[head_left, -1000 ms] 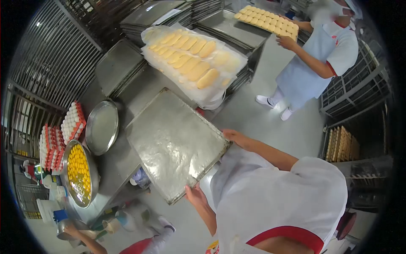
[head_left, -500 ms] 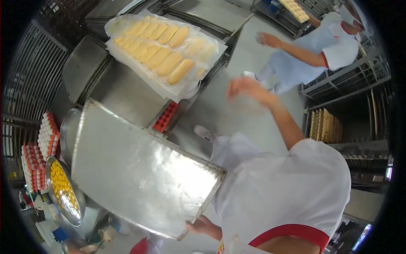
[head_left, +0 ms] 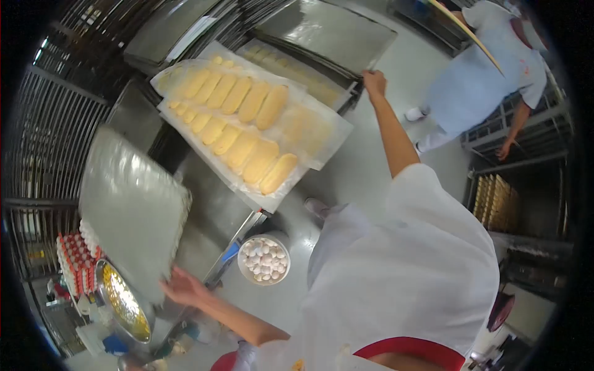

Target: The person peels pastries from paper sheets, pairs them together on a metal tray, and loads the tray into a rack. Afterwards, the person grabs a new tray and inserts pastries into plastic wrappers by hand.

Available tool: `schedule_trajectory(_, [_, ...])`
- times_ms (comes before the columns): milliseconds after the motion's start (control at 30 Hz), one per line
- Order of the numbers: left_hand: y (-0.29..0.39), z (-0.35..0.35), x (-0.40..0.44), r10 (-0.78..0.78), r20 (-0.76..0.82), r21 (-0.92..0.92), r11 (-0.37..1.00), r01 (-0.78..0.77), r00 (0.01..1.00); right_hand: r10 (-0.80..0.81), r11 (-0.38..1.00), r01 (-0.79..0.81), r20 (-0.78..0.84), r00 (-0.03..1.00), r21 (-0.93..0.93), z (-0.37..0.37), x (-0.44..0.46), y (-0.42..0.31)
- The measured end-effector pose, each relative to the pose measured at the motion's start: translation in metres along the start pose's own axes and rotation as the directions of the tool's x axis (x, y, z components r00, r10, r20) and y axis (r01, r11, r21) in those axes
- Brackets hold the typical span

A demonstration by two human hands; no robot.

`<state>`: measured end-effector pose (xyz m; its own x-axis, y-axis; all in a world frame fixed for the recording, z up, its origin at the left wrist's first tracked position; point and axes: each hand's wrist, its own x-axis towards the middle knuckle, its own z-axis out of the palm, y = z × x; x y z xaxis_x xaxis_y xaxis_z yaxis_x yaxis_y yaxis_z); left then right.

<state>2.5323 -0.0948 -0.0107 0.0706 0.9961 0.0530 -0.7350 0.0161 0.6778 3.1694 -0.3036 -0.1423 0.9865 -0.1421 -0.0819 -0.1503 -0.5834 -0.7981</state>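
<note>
My left hand (head_left: pixel 182 289) is beside the near corner of a flat metal tray (head_left: pixel 130 207), its fingers apart; whether it touches the edge is unclear. The tray leans over the table's left side, near the egg bowl. At the upper right my right hand (head_left: pixel 375 82) has its fingers closed round the corner of another metal tray (head_left: pixel 325 38). Below that tray, papers with pale baked items show. Between my hands lie paper sheets with long yellow baked pieces (head_left: pixel 238 96).
A bucket of eggshells (head_left: pixel 264 259) stands by the metal table. A steel bowl with yolks (head_left: pixel 127 303) and red egg cartons (head_left: pixel 77 263) are at the left. A co-worker (head_left: pixel 470 80) with a board stands at the upper right, near racks (head_left: pixel 498 201).
The tray from my hands has moved to the left, and my left hand's fingers have come apart. My right hand let go of it and now grasps another tray at the upper right.
</note>
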Motion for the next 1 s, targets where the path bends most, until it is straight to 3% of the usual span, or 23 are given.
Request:
schedule_trajectory(100, [-0.029, 0.003, 0.087, -0.044, 0.058, 0.002, 0.999, 0.044, 0.997, 0.062, 0.998, -0.063, 0.085, 0.994, 0.003, 0.0, -0.001, -0.003])
schedule_trajectory(200, [-0.062, 0.002, 0.16, -0.119, 0.13, -0.049, 0.991, 0.127, 0.984, 0.113, 0.97, -0.116, 0.026, 0.993, 0.213, 0.017, 0.028, 0.025])
schedule_trajectory(267, [-0.081, 0.011, 0.186, -0.134, 0.146, -0.046, 0.989, 0.142, 0.98, 0.101, 0.851, -0.209, 0.239, 0.966, 0.481, 0.017, 0.028, 0.026])
schedule_trajectory(333, [-0.1, 0.009, 0.209, -0.18, 0.127, -0.022, 0.983, 0.184, 0.976, 0.117, 0.839, -0.262, 0.312, 0.943, 0.477, 0.003, 0.014, 0.004])
schedule_trajectory(400, [-0.119, -0.003, 0.236, -0.224, 0.168, -0.013, 0.973, 0.229, 0.96, 0.058, 0.614, -0.279, 0.311, 0.949, 0.738, 0.002, 0.013, -0.005])
schedule_trajectory(433, [-0.124, -0.004, 0.247, -0.248, 0.194, -0.012, 0.967, 0.256, 0.949, -0.039, 0.418, -0.359, 0.411, 0.911, 0.835, 0.0, 0.017, -0.009])
schedule_trajectory(467, [-0.129, 0.0, 0.256, -0.236, 0.122, 0.007, 0.972, 0.237, 0.964, -0.149, 0.207, -0.465, 0.497, 0.855, 0.861, -0.002, 0.023, -0.014])
schedule_trajectory(533, [-0.131, 0.006, 0.273, -0.275, 0.129, -0.039, 0.959, 0.282, 0.953, -0.101, 0.178, -0.501, 0.522, 0.847, 0.847, -0.012, 0.023, -0.037])
schedule_trajectory(633, [-0.135, 0.035, 0.275, -0.195, 0.039, -0.09, 0.976, 0.198, 0.98, -0.177, 0.199, -0.519, 0.552, 0.815, 0.831, -0.025, 0.014, -0.065])
schedule_trajectory(700, [-0.14, 0.037, 0.282, -0.147, -0.026, -0.096, 0.985, 0.144, 0.989, -0.182, 0.384, -0.508, 0.603, 0.777, 0.771, -0.021, 0.029, -0.062])
schedule_trajectory(733, [-0.141, 0.035, 0.287, -0.246, -0.12, 0.264, 0.926, 0.27, 0.962, -0.198, 0.39, -0.501, 0.602, 0.774, 0.773, -0.018, 0.037, -0.062])
schedule_trajectory(767, [-0.139, 0.033, 0.294, -0.302, -0.243, 0.573, 0.722, 0.388, 0.922, -0.235, 0.338, -0.504, 0.59, 0.772, 0.795, -0.015, 0.04, -0.063])
schedule_trajectory(900, [-0.115, 0.024, 0.297, -0.387, -0.205, 0.561, 0.706, 0.432, 0.899, -0.244, 0.237, -0.486, 0.535, 0.809, 0.841, -0.025, 0.02, -0.077])
schedule_trajectory(967, [-0.102, 0.031, 0.277, -0.189, -0.135, 0.588, 0.775, 0.232, 0.973, -0.275, 0.245, -0.467, 0.522, 0.807, 0.85, -0.038, 0.001, -0.077])
schedule_trajectory(1000, [-0.094, 0.032, 0.271, -0.169, -0.148, 0.585, 0.78, 0.224, 0.974, -0.296, 0.25, -0.442, 0.502, 0.812, 0.862, -0.044, -0.008, -0.075])
